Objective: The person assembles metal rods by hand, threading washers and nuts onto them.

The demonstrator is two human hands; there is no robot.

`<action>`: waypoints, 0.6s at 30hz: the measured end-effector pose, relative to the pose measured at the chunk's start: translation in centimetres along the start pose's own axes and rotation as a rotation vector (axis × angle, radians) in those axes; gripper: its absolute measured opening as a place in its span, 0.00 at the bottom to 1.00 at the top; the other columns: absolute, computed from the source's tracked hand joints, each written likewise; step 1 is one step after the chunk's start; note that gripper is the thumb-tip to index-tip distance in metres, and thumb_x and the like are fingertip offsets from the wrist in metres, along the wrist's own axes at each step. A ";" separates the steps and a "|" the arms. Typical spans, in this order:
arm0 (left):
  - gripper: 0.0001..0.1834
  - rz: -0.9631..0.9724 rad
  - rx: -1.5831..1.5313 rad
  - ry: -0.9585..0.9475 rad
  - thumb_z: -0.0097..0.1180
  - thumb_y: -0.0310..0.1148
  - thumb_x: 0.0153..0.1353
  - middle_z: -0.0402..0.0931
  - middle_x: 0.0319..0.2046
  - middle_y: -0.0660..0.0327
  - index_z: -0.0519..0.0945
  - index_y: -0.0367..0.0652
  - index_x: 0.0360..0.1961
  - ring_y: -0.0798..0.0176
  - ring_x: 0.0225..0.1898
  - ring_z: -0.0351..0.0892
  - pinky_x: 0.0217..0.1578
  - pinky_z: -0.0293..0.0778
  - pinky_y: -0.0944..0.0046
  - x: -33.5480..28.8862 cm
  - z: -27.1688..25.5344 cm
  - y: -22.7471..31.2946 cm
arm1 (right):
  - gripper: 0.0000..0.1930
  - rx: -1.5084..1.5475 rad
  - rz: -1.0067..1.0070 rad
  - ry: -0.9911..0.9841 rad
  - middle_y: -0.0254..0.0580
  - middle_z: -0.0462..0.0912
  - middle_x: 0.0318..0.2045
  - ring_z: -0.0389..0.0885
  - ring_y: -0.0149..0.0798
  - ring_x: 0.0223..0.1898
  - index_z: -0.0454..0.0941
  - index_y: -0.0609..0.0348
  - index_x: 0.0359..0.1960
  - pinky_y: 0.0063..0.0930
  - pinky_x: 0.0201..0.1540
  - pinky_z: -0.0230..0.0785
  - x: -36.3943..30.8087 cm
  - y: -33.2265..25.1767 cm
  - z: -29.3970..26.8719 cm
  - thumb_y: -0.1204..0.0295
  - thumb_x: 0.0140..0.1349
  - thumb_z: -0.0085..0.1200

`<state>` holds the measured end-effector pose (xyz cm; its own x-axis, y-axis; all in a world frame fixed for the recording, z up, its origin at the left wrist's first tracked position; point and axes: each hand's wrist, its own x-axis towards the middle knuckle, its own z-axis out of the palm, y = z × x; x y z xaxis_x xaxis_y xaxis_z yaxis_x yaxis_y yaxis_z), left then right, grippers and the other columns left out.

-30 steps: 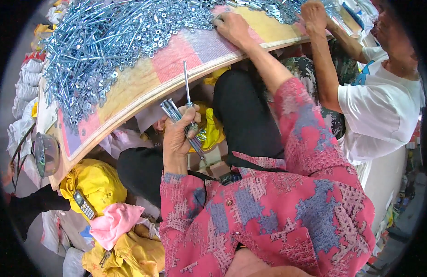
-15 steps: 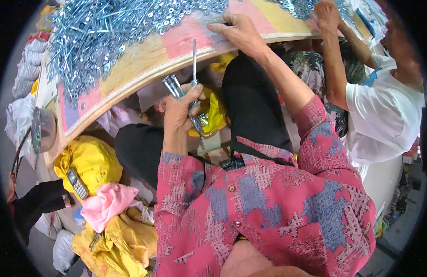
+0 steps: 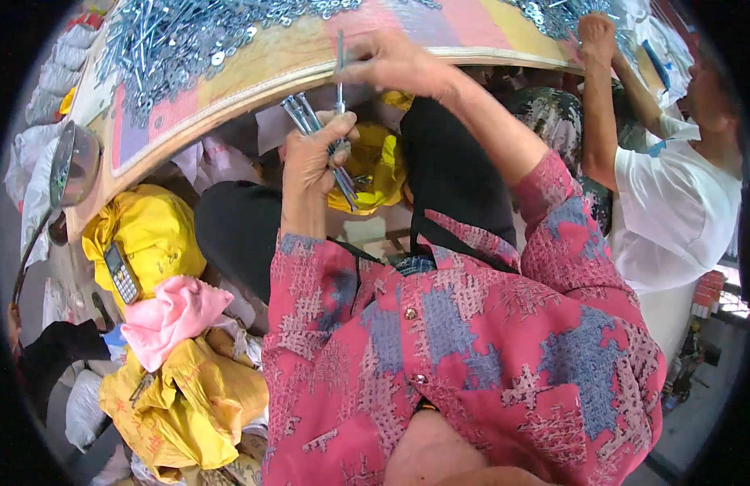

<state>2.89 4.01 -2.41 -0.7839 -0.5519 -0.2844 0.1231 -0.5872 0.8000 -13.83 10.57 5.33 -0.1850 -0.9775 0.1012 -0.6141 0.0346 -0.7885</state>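
My left hand (image 3: 314, 154) is closed around a bundle of long silvery bolts (image 3: 300, 113), whose lower ends stick out below the fingers. One long bolt (image 3: 340, 95) stands upright from between its thumb and fingers. Beside that bolt's shaft is my right hand (image 3: 403, 65), blurred, with the fingers curled together at the shaft; anything small between them is hidden. Beyond both hands, a heap of bolts and washers (image 3: 180, 57) lies on the table (image 3: 277, 57).
A yellow bag (image 3: 375, 162) hangs open below the table edge. A co-worker in a white shirt (image 3: 675, 211) reaches to another heap of metal parts at the right. To the left are a round metal bowl (image 3: 85, 166), a yellow bundle, a keypad phone (image 3: 121, 274) and a pink cloth (image 3: 176, 316).
My right hand has come off the tabletop, moving left to the upright bolt. My left hand keeps its hold on the bolts. The whole view has shifted slightly.
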 end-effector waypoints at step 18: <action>0.08 0.347 0.111 0.173 0.62 0.30 0.55 0.79 0.31 0.60 0.80 0.37 0.34 0.67 0.29 0.76 0.29 0.74 0.63 -3.3 -3.1 1.1 | 0.09 -0.541 -0.612 0.438 0.48 0.80 0.34 0.78 0.48 0.38 0.78 0.57 0.30 0.40 0.45 0.71 -4.9 -8.8 12.3 0.74 0.44 0.54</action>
<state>7.53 3.38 -2.24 -0.5925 -0.8030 -0.0642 0.2887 -0.2861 0.9137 1.93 12.47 4.26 0.0840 -0.6953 0.7138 -0.9545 -0.2618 -0.1426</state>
